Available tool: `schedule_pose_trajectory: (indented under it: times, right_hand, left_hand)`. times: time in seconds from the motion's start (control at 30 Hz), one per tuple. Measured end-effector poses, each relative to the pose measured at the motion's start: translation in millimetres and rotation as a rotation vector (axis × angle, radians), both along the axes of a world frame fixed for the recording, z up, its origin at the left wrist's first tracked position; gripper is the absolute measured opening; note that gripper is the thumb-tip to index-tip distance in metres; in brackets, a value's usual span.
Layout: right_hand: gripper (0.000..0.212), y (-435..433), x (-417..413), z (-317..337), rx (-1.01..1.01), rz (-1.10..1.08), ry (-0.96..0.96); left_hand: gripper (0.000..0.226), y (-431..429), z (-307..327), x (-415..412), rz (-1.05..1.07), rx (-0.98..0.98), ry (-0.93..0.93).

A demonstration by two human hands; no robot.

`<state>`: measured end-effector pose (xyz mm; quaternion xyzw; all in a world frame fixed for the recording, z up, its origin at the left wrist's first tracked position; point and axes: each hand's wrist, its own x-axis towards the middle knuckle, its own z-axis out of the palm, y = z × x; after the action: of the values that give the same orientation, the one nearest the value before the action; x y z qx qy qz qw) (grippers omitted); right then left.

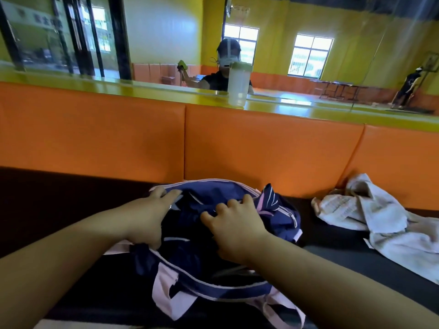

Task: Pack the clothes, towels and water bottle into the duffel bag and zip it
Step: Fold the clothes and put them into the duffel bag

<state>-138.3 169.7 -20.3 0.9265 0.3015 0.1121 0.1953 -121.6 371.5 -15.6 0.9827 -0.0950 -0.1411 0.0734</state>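
Note:
A navy duffel bag (209,279) with pale pink straps and trim lies open on the dark bench seat in front of me. My left hand (152,214) grips the bag's far left rim by the zipper. My right hand (234,230) presses down on dark navy clothing (190,212) inside the opening, fingers spread. A crumpled white towel (380,214) lies on the seat to the right of the bag. A translucent water bottle (238,84) with a pale green lid stands upright on the yellow ledge behind the bench.
An orange padded backrest (261,143) runs behind the seat, topped by a yellow ledge (118,87). A mirror above it reflects a person and the room. The black seat (47,210) extends left of the bag.

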Motion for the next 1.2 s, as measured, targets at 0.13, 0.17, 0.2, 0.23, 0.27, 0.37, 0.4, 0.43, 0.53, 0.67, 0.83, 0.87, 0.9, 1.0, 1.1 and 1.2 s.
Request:
schedule_pose_trajectory:
  times: [0.13,0.17,0.2,0.23,0.27,0.37,0.4,0.43,0.53,0.67,0.83,0.87,0.9,1.0,1.1,1.2]
  right_hand:
    - [0.031,-3,2,2,-0.144,0.006,0.008]
    - [0.027,-6,2,3,-0.19,0.013,0.013]
    - [0.026,-10,1,4,-0.235,0.013,0.015]
    - [0.026,-14,2,4,-0.269,0.009,0.017]
    - [0.027,-18,3,5,-0.287,0.003,0.019]
    - [0.034,-27,7,11,-0.235,-0.01,0.025]
    - [0.038,-29,7,12,-0.199,-0.005,0.022]
    - [0.044,-30,7,13,-0.165,0.002,0.017]
    - [0.056,-26,9,11,-0.064,0.029,0.021]
    - [0.055,-5,16,1,0.085,0.067,0.069]
    - [0.047,35,28,-20,0.283,0.046,0.199]
    - [0.046,41,30,-25,0.33,0.032,0.229]
    - [0.046,46,31,-30,0.372,0.018,0.26]
    - [0.044,49,34,-45,0.441,0.009,0.342]
    - [0.034,50,36,-49,0.464,0.016,0.397]
    - [0.036,60,42,-44,0.544,0.027,0.421]
  left_hand:
    - [0.123,6,3,0,0.018,-0.03,0.034]
    - [0.123,8,4,1,0.023,-0.04,0.035]
    - [0.122,9,5,2,0.027,-0.048,0.034]
    - [0.122,9,5,2,0.032,-0.059,0.032]
    - [0.121,9,6,3,0.037,-0.075,0.031]
    - [0.12,8,6,4,0.036,-0.116,0.023]
    - [0.119,7,5,4,0.034,-0.131,0.02]
    - [0.118,7,3,4,0.032,-0.149,0.02]
    - [0.118,4,2,3,0.02,-0.177,0.026]
    - [0.116,-1,8,2,-0.009,-0.133,0.038]
    - [0.103,-7,14,4,-0.052,-0.029,0.04]
    - [0.101,-7,15,5,-0.048,-0.02,0.038]
    - [0.101,-5,15,6,-0.044,-0.017,0.04]
    - [0.099,0,17,9,-0.042,-0.016,0.062]
    - [0.109,0,13,14,-0.06,-0.007,0.078]
    - [0.116,-4,12,21,-0.088,-0.016,0.083]
